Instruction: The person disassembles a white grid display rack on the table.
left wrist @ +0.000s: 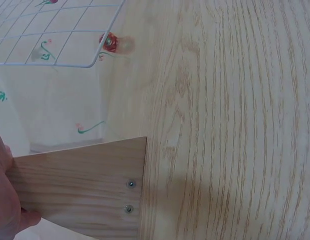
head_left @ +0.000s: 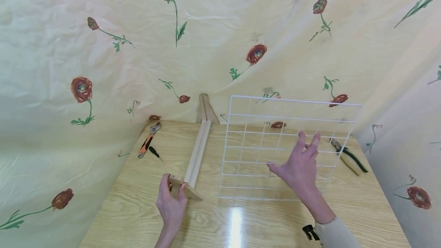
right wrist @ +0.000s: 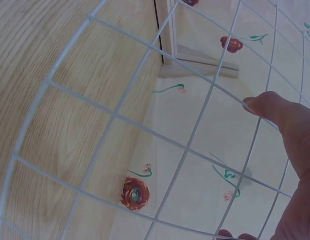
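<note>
A wooden stand with a long grooved bar (head_left: 198, 154) lies along the table. Its far end piece (head_left: 205, 110) stands upright by the cloth backdrop. My left hand (head_left: 171, 204) grips the near end board (left wrist: 84, 190), thumb on one face and fingers on the other. Two screw heads (left wrist: 130, 196) show low on that board. To the right, a white wire grid panel (head_left: 255, 162) is held tilted up by my right hand (head_left: 299, 167). The right thumb (right wrist: 267, 106) lies against one wire, and the other fingers are spread across the mesh.
An adjustable wrench (head_left: 149, 141) and a small screwdriver (head_left: 155, 152) lie at the left table edge. Pliers (head_left: 349, 156) lie at the right, partly behind the grid. Flowered cloth (head_left: 213, 22) rises behind and at both sides of the wooden table (head_left: 131, 209).
</note>
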### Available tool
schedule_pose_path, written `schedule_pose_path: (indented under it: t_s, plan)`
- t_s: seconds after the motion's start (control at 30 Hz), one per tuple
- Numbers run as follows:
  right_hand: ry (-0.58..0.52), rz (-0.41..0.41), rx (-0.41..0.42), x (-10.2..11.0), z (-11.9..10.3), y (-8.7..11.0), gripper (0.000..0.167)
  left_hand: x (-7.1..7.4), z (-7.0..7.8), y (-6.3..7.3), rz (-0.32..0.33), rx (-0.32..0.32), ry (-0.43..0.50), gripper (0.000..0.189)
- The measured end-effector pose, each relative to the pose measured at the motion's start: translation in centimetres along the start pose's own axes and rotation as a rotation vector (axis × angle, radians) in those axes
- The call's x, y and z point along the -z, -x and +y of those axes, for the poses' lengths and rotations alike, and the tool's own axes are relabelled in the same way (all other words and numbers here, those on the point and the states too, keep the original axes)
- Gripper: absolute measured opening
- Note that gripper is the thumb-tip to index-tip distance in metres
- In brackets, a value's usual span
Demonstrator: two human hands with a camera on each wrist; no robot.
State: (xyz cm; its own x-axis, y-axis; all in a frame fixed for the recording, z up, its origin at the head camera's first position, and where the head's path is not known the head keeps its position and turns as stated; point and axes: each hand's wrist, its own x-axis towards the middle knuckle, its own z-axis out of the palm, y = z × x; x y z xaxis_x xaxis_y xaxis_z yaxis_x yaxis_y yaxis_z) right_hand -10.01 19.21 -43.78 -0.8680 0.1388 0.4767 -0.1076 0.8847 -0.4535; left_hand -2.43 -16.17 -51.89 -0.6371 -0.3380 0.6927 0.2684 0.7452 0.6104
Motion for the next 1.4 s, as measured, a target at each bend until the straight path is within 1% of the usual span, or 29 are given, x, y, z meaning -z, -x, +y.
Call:
schedule_pose_path:
  t_s: [0.1, 0.2, 0.3, 0.37, 0.47, 0.6, 0.77, 1.03, 1.13, 1.4]
  plan:
    - [0.011, -0.077, -0.049, 0.0, 0.0, -0.2, 0.141, 0.0, 0.0, -0.1, 0.002, -0.004, -0.005, 0.058]
    - [0.026, -0.140, -0.082, 0.0, 0.0, -0.5, 0.141, -0.1, -0.1, -0.1, 0.009, -0.020, -0.007, 0.058]
    - [0.037, -0.191, -0.099, -0.1, -0.1, -0.9, 0.141, -0.2, -0.3, -0.1, 0.020, -0.040, -0.011, 0.054]
    - [0.042, -0.226, -0.113, -0.3, -0.1, -1.2, 0.141, -0.3, -0.4, -0.1, 0.028, -0.050, -0.014, 0.056]
    - [0.049, -0.280, -0.138, -0.7, -0.1, -1.6, 0.141, -0.3, -0.4, -0.1, 0.033, -0.049, -0.014, 0.063]
    - [0.053, -0.338, -0.144, -1.3, -0.1, -2.1, 0.141, -0.2, -0.3, -0.1, 0.033, -0.040, -0.012, 0.059]
    - [0.060, -0.394, -0.142, -2.2, -0.3, -2.8, 0.141, -0.2, -0.3, -0.1, 0.030, -0.036, -0.011, 0.057]
    - [0.082, -0.470, -0.158, -3.0, -0.2, -3.3, 0.143, -0.2, -0.2, -0.1, 0.022, -0.034, -0.015, 0.064]
    - [0.084, -0.493, -0.161, -3.2, -0.1, -3.5, 0.145, -0.1, -0.1, -0.1, 0.016, -0.025, -0.021, 0.056]
    - [0.102, -0.526, -0.162, -4.2, 0.3, -3.5, 0.144, -0.1, -0.2, -0.1, 0.026, -0.044, -0.018, 0.053]
